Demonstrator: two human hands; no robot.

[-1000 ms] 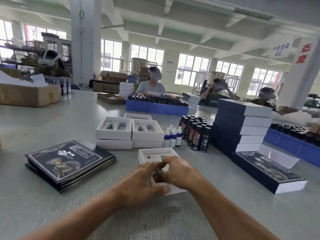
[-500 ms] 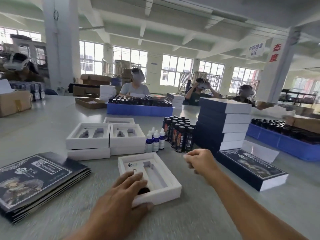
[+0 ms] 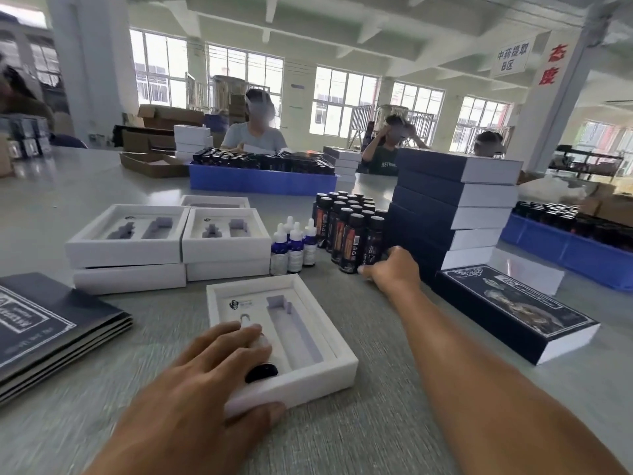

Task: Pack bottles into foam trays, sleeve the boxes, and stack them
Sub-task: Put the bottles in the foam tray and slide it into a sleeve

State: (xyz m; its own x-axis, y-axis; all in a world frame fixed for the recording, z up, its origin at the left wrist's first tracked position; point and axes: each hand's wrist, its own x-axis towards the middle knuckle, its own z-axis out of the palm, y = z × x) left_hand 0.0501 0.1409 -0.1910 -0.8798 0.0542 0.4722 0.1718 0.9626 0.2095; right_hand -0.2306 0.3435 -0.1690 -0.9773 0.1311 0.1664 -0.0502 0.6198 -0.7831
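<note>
Left hand (image 3: pixel 202 382) flat on foam tray (image 3: pixel 308 375), right hand (image 3: pixel 394 269) outstretched at dark bottles (image 3: pixel 349 231).

Grey counter (image 3: pixel 376 423) carries: open foam tray (image 3: pixel 308 368), stacked white trays (image 3: pixel 130 255), dropper bottles (image 3: pixel 294 248), dark bottles (image 3: pixel 349 231), sleeved box stack (image 3: pixel 479 214), flat sleeves (image 3: pixel 51 323), blue crates (image 3: pixel 263 181).
</note>
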